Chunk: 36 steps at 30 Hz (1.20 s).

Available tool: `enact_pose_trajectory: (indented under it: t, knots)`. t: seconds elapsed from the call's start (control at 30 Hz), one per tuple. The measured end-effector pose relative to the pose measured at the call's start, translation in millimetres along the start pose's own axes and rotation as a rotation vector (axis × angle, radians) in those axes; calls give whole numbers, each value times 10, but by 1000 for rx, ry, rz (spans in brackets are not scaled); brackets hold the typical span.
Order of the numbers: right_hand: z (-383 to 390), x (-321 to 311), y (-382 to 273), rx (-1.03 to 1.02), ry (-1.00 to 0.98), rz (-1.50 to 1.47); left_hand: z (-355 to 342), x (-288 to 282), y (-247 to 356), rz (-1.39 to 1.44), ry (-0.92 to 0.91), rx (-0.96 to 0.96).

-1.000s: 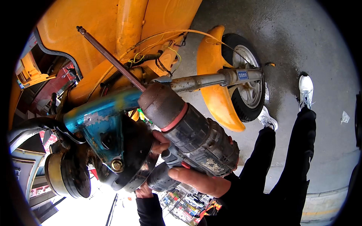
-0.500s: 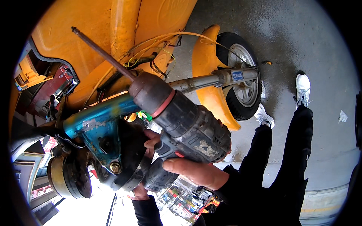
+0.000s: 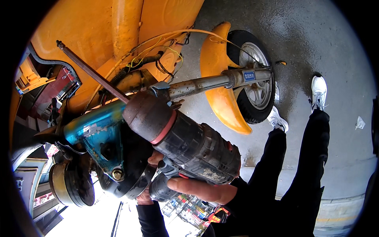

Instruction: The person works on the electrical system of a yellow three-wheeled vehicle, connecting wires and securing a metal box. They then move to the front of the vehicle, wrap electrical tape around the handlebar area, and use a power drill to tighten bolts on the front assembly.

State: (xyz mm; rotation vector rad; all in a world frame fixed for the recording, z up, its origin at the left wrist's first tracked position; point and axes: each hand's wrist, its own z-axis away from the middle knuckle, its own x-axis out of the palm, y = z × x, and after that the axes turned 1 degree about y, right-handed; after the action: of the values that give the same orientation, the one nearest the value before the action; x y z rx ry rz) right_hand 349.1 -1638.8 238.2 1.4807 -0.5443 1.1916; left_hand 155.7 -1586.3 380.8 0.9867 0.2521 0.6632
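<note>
My right hand (image 3: 209, 191) grips a worn black cordless drill (image 3: 193, 146), its thumb lying along the near side. A long rusty bit (image 3: 92, 73) juts from the drill's chuck toward the upper left, its tip in front of the orange body panel (image 3: 90, 27). Behind the drill is a blue metal bracket (image 3: 98, 134) with a bolt (image 3: 117, 173) at its lower corner. My left hand (image 3: 145, 197) is beside a dark rounded housing below the bracket. The drill's base and that housing hide most of its fingers.
Beyond the drill, a metal fork leg (image 3: 197, 87) runs to a front wheel (image 3: 254, 79) under an orange mudguard (image 3: 217, 102). Thin cables (image 3: 173, 33) loop above it. A round lamp-like part (image 3: 71, 183) hangs at lower left. My legs stand on wet grey floor at right.
The drill has shifted left and slightly down with my right hand, its bit tip moving the same way. More of the fork's upper end shows. My left hand stays nearly in place.
</note>
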Motion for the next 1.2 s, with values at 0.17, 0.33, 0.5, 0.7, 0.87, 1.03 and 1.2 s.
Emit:
enact_pose_trajectory:
  t: [0.17,0.33,0.5,0.7,0.87,1.03,1.2]
  knots:
    - [27,19,98,-78,20,-79,-71,24,9,7,-16,-25]
    - [111,-63,263,-139,13,161,12,-17,15,22,-4,-15]
    - [6,-26,-67,-80,-6,257,-12,-14,3,40,-11,-27]
    - [-71,-26,19,-149,52,143,4,-18,-30,54,-1,-36]
    - [-125,-142,195,-150,75,228,33,14,-21,52,19,-36]
    - [-176,-66,77,-151,95,121,6,25,37,58,16,-55]
    - [-76,-168,-205,-158,30,273,12,-59,37,101,40,-127]
